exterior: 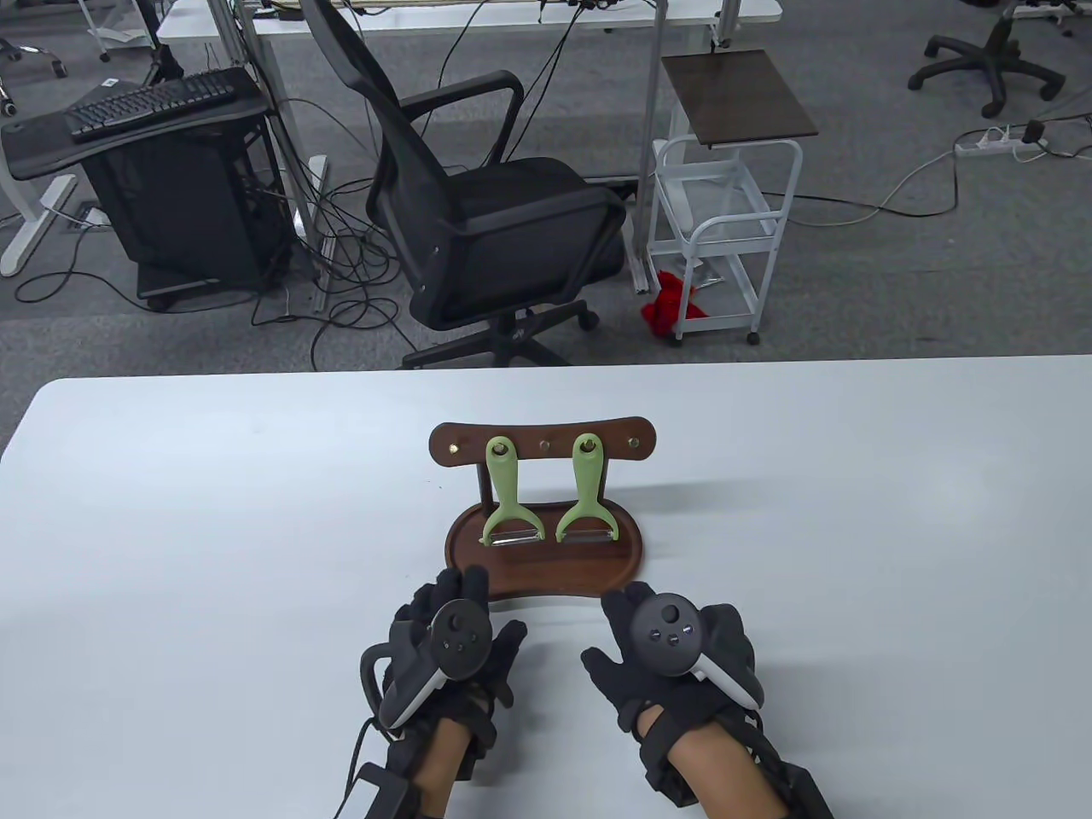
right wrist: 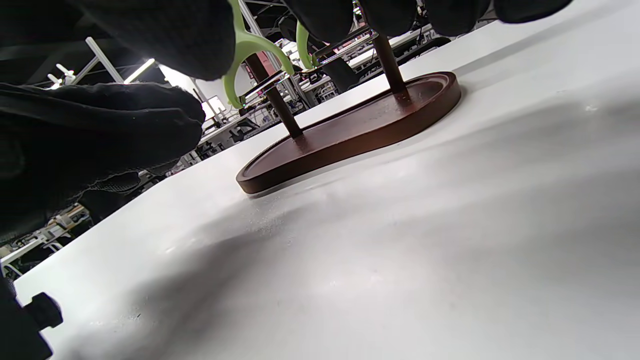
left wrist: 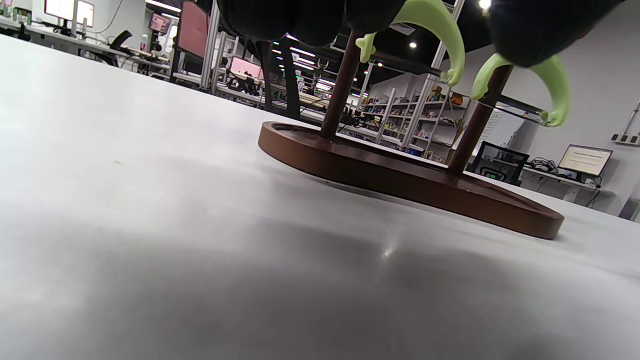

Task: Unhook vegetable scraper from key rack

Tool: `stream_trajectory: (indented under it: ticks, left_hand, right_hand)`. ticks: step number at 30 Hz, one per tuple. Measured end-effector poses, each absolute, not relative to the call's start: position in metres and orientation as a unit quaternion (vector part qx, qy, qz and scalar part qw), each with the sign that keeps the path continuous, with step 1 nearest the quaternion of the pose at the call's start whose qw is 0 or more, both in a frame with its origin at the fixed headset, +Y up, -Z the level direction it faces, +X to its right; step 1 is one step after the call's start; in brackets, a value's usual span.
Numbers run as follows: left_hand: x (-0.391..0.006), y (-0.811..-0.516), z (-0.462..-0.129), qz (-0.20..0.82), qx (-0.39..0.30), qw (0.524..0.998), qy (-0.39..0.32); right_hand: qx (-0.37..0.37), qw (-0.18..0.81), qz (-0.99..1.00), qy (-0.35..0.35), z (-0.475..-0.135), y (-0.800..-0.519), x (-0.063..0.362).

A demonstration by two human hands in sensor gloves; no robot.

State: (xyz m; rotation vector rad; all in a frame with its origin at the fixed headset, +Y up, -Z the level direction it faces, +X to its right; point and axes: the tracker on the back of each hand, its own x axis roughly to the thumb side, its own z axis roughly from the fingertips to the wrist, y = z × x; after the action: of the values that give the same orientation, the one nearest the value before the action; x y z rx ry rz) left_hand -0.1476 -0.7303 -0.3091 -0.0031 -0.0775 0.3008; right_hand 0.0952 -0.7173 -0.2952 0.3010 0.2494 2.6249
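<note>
Peelers (exterior: 507,493), two, are hung by handle loops from rack (exterior: 543,444) pegs, blades clear of the base. Left hand (exterior: 450,641) and right hand (exterior: 674,648) are kept spread, nothing gripped.

Stood upright on the white table (exterior: 213,512): dark wooden key rack (exterior: 543,442), curved top bar on two posts over an oval tray base (exterior: 546,570). Hung from its pegs, side by side and apart: two pale green vegetable scrapers, left (exterior: 507,496) and right (exterior: 585,493), blades down, seemingly just above the tray.
</note>
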Motion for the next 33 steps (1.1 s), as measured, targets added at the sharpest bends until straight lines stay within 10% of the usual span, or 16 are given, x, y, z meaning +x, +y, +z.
stream_trajectory:
  ticks: [33]
  left_hand:
    - [-0.138, -0.685, -0.362, 0.214, 0.079, 0.972, 0.061]
  right_hand:
    - [0.112, 0.251, 0.954, 0.117, -0.298, -0.722, 0.091]
